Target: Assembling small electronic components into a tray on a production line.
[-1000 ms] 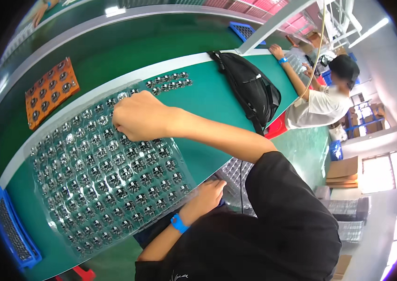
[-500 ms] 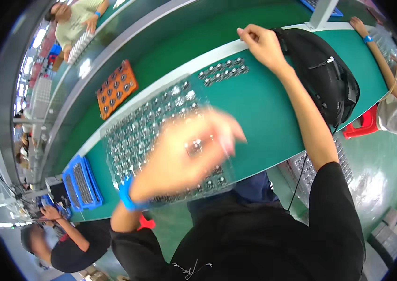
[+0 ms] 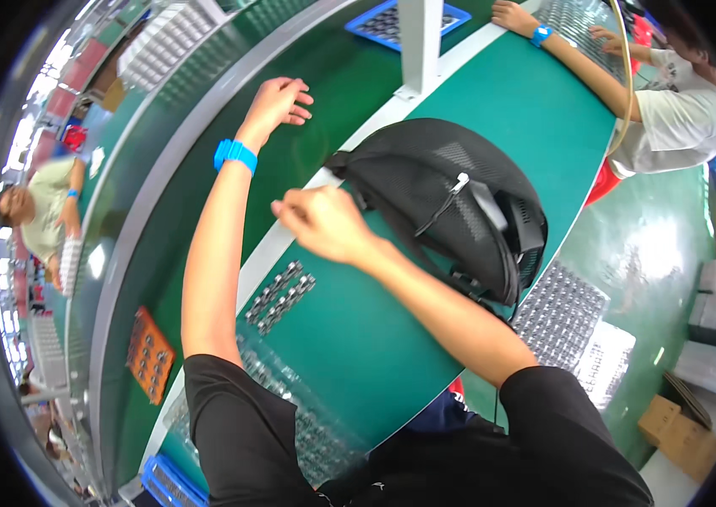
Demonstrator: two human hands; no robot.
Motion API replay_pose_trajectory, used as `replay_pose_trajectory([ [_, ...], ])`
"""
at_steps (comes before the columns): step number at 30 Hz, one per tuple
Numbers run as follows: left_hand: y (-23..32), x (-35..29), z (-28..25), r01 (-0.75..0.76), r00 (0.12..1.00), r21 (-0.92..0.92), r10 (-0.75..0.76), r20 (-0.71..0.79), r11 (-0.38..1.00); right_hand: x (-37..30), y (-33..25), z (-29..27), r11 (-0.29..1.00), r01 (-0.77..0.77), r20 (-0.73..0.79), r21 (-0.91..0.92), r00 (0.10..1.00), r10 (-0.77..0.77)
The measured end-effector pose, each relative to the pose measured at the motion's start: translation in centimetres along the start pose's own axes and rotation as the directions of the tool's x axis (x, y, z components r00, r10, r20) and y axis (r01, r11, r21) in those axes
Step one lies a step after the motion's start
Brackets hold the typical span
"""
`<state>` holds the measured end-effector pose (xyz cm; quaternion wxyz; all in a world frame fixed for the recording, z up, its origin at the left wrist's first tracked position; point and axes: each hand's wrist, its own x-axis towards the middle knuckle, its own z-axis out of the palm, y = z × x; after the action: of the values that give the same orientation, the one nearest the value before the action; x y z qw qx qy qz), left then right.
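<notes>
The 2 rows of parts (image 3: 288, 302) lie on the table (image 3: 375, 355) at 7 o'clock from the nearer right hand (image 3: 324, 224), long axis 7 to 1. That hand is curled, contents unclear, bag (image 3: 442, 198) at 3 o'clock; the left hand (image 3: 278, 106) looks unladen, fingers loose.

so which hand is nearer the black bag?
Right. The right hand is close by the left end of the black bag; the left hand is farther off, past the white table edge.
</notes>
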<state>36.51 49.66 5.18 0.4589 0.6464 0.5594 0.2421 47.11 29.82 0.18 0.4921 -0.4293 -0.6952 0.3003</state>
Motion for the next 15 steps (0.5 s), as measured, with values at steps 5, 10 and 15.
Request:
replay_pose_trajectory([
  [5, 3.4, 6.7, 7.6, -0.036, 0.994, -0.205, 0.056, 0.092, 0.978, 0.0, -0.3, 0.5, 0.987, 0.065, 0.014, -0.148, 0.998, -0.063],
  [10, 5.0, 11.5, 10.2, -0.024, 0.995, -0.331, 0.055, 0.083, 0.943, -0.6, 0.0, 0.1, 0.947, 0.098, 0.089, -0.305, 0.993, -0.074],
  [15, 4.2, 14.4, 11.6, -0.037, 0.999, -0.302, 0.032, -0.021, 0.953, -1.5, 1.0, 1.0, 0.957, 0.118, 0.137, -0.264, 0.987, -0.084],
])
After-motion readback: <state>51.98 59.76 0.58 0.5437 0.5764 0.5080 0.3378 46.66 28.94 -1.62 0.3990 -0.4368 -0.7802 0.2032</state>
